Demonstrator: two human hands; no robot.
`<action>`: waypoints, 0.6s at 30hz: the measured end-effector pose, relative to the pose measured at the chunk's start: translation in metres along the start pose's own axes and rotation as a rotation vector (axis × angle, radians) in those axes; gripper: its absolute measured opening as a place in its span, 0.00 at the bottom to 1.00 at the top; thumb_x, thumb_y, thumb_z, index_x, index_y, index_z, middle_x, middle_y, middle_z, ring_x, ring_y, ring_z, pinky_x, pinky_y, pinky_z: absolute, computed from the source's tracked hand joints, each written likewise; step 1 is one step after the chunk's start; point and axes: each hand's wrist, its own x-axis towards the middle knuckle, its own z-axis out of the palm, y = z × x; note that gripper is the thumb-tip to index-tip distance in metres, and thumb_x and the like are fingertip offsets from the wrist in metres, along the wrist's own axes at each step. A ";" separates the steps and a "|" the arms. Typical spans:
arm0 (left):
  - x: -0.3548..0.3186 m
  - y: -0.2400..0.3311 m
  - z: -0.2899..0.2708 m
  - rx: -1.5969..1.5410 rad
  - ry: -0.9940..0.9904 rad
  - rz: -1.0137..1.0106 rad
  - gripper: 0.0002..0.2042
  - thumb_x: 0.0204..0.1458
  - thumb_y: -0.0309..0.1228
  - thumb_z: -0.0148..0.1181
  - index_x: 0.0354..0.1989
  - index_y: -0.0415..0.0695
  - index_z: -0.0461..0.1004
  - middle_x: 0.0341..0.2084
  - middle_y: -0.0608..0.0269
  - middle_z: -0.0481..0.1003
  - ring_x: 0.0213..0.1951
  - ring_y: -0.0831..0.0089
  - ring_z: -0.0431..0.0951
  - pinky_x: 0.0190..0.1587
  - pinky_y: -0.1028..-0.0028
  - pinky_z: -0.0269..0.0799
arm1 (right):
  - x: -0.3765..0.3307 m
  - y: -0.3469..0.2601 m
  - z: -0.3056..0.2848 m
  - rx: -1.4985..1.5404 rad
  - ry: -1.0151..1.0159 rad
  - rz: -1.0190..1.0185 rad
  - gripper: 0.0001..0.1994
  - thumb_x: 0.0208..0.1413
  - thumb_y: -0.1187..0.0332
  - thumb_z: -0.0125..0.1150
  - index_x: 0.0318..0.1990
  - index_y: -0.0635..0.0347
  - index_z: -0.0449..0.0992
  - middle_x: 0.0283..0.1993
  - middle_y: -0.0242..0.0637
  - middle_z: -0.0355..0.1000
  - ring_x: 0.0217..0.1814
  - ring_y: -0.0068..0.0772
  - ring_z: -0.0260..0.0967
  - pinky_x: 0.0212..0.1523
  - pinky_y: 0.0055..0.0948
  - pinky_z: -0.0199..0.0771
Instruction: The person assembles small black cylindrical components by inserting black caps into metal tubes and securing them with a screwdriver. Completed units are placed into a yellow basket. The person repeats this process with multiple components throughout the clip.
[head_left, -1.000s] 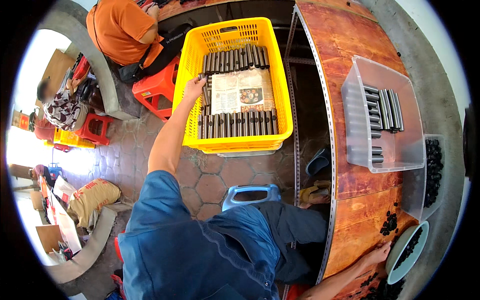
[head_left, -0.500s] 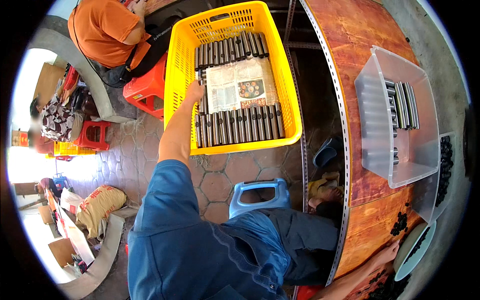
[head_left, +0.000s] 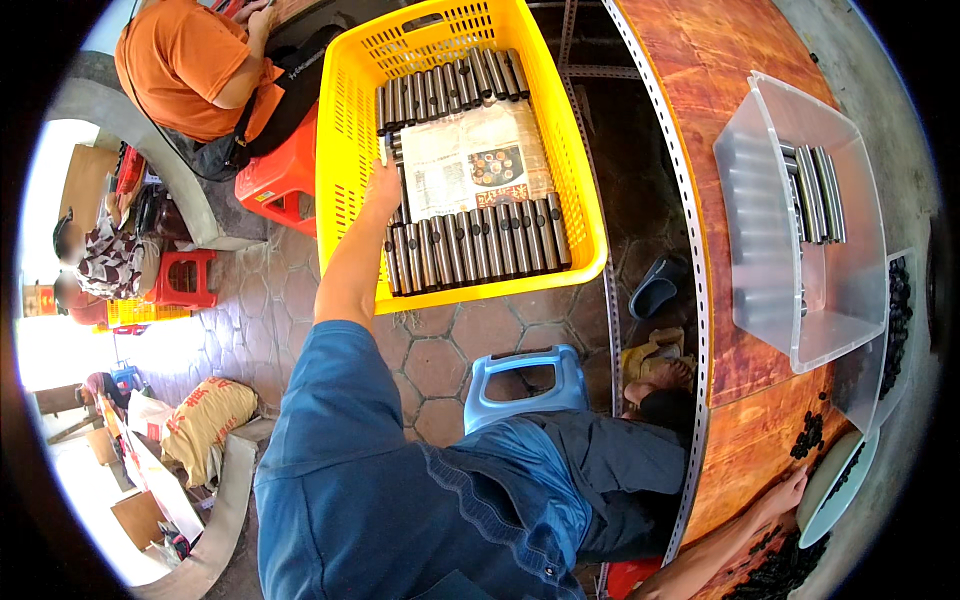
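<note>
Bordering uncovered newspaper [head_left: 432,185] between tube rows [head_left: 490,238], left hand [head_left: 381,190] by crate wall [head_left: 347,130]

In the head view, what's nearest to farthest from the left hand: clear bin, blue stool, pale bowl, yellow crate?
1. Yellow crate, left hand inside.
2. Blue stool, lower right.
3. Clear bin, far right.
4. Pale bowl, far lower right.
</note>
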 end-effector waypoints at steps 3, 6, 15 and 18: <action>-0.008 0.003 -0.001 0.040 -0.093 0.059 0.27 0.47 0.26 0.66 0.57 0.38 0.66 0.56 0.35 0.63 0.48 0.36 0.77 0.52 0.51 0.76 | 0.000 0.000 -0.005 -0.041 0.010 -0.026 0.26 0.70 0.49 0.51 0.58 0.65 0.77 0.58 0.50 0.76 0.58 0.44 0.74 0.55 0.40 0.77; -0.028 0.001 -0.006 0.036 -0.158 0.069 0.27 0.46 0.28 0.70 0.54 0.40 0.66 0.61 0.33 0.59 0.49 0.36 0.77 0.53 0.50 0.76 | -0.012 -0.018 0.001 -0.001 0.023 -0.046 0.26 0.70 0.49 0.50 0.58 0.65 0.77 0.57 0.50 0.76 0.56 0.45 0.75 0.53 0.40 0.77; -0.025 0.004 -0.012 0.093 -0.160 -0.006 0.17 0.53 0.18 0.55 0.53 0.32 0.66 0.60 0.37 0.61 0.48 0.39 0.79 0.51 0.50 0.77 | -0.002 -0.002 -0.008 -0.076 -0.101 0.004 0.26 0.70 0.48 0.50 0.55 0.62 0.79 0.51 0.48 0.78 0.48 0.43 0.75 0.48 0.43 0.76; -0.029 0.005 -0.016 0.113 -0.176 0.005 0.17 0.53 0.18 0.55 0.52 0.30 0.67 0.60 0.37 0.62 0.49 0.41 0.79 0.51 0.51 0.77 | -0.010 -0.006 -0.002 -0.037 -0.033 -0.047 0.25 0.70 0.48 0.49 0.52 0.63 0.80 0.47 0.46 0.79 0.43 0.40 0.73 0.43 0.41 0.73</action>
